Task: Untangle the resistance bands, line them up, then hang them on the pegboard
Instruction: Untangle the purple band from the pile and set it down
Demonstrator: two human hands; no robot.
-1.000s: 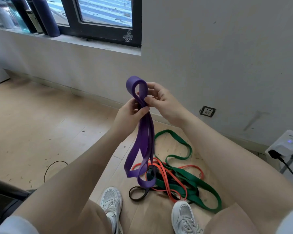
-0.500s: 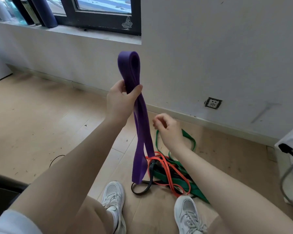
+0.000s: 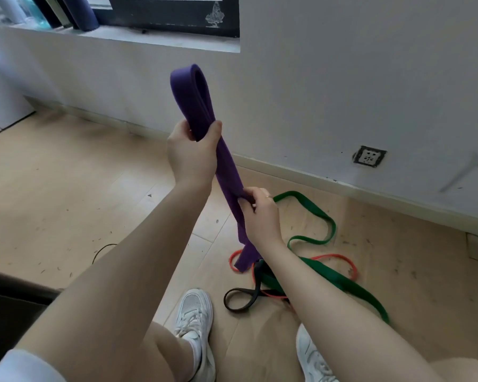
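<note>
1. Wood floor (image 3: 66,194) fills the lower half of the view; pale wall (image 3: 342,78) behind it, with a dark window frame (image 3: 177,17) and sill at the top
2. Person seen from above, both bare forearms reaching forward, white sneakers (image 3: 195,318) planted on the floor below
3. Purple band (image 3: 196,106), widest of the lot, held up off the floor; doubled flat, its folded loop end standing above the upper hand, the rest running down and right to a low end just over the pile
4. Green band (image 3: 312,210) lying on the floor to the right, one loop curving toward the wall, a broad stretch running back under the right forearm
5. Left hand (image 3: 191,153) clenched around the purple band just below the top loop, thumb pressed across the front of it
6. Right hand (image 3: 260,213) lower down on the same band, fingertips pinching its edge about mid-length; a thin ring shows on one finger
7. Orange band (image 3: 340,257), thin, lying under and around the green one, part of it showing left of the purple band's low end
8. Black band (image 3: 238,299), thin, a small loop on the floor between the sneakers and the pile, its upper part crossing the orange and green
9. Wall socket (image 3: 369,156) low on the wall at right, well apart from the bands
</note>
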